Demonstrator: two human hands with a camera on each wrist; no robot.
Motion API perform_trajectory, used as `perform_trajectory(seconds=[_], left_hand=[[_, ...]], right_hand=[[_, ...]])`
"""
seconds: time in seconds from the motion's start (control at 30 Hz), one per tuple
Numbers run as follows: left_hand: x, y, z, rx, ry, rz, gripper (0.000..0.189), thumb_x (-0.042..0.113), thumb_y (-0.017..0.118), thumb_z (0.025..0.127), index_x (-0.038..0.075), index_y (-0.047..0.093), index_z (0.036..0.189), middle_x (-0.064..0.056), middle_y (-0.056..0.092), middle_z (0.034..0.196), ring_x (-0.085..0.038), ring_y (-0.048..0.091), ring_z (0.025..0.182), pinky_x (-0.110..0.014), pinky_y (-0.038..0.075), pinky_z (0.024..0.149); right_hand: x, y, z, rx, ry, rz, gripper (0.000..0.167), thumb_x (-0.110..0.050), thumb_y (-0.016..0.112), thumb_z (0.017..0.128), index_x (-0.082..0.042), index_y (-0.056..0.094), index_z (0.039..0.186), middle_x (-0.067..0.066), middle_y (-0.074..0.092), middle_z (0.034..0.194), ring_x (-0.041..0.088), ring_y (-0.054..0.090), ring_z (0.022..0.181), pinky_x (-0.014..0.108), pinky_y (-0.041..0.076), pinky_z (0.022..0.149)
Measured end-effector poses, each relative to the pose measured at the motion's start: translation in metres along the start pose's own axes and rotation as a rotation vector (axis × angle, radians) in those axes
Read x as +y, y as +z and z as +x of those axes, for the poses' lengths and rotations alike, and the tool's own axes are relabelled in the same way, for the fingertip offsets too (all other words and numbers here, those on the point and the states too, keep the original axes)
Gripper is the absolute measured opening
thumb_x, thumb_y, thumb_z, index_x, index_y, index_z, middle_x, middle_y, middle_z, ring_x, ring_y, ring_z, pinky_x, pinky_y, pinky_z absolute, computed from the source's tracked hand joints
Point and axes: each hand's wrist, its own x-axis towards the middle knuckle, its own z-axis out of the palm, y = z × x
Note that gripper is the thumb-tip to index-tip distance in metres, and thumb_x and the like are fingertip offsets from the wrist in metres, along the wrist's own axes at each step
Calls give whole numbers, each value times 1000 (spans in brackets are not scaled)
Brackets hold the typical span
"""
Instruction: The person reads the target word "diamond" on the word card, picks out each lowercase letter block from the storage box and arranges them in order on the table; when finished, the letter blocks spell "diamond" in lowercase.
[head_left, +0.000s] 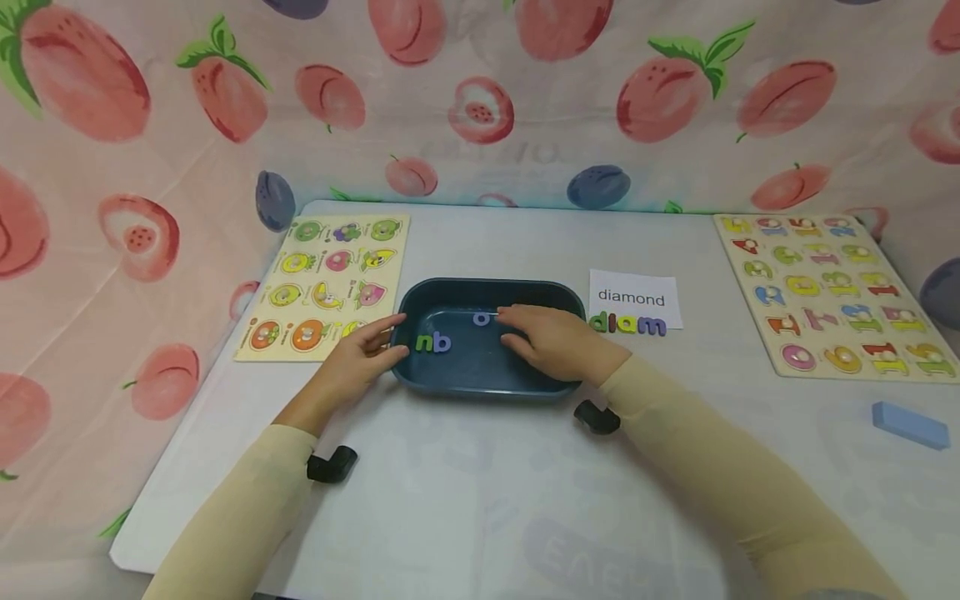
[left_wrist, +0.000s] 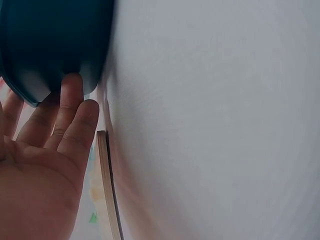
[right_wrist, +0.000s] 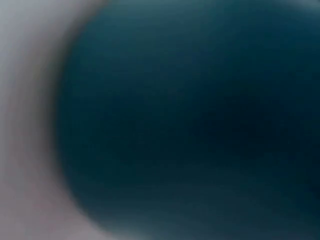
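Observation:
In the head view, a dark blue tray [head_left: 487, 388] holds a green letter n [head_left: 423, 342], a purple letter b [head_left: 442, 342] and a purple letter o [head_left: 481, 318]. My left hand [head_left: 352, 367] touches the tray's left end, fingers and thumb spread along the rim; the left wrist view shows its fingertips against the outer wall. Over the right side reaches my right hand [head_left: 558, 337], fingertips just beside the o and thumb apart. Whether anything lies beneath its palm is hidden. Only the blurred tray fills the right wrist view.
A white card [head_left: 637, 287] printed "diamond" lies right of the tray, with letters spelling "diam" [head_left: 627, 324] along its lower edge. A fruit puzzle board [head_left: 330, 283] sits at left, a number puzzle board [head_left: 832, 300] at right. Nearby is a blue block [head_left: 911, 425].

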Motion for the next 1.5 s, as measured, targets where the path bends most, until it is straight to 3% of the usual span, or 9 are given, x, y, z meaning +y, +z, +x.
perform_trajectory(seconds=[0.4,1.1,1.5], left_hand=[[-2,2,0,3,12,-12,58,26,65,100,16,44,153,-18,42,153,-35,42,139,-49,40,109],[-1,1,-1,14,-6,15,59,29,65,100,18,43,153,-19,41,154,-36,41,140,-50,38,109],[-1,1,-1,6,0,6,59,29,65,100,17,43,153,-18,40,155,-35,40,141,-49,38,109]], right_hand=[[-4,21,21,-45,28,28,49,-28,57,103,-2,52,144,13,53,145,26,50,134,42,40,110],[-5,24,28,-198,83,-8,59,-32,60,101,-3,44,150,13,45,152,28,43,139,43,33,115],[-1,28,29,-159,47,-24,56,-29,63,99,-1,49,146,14,46,151,31,43,139,43,32,115]])
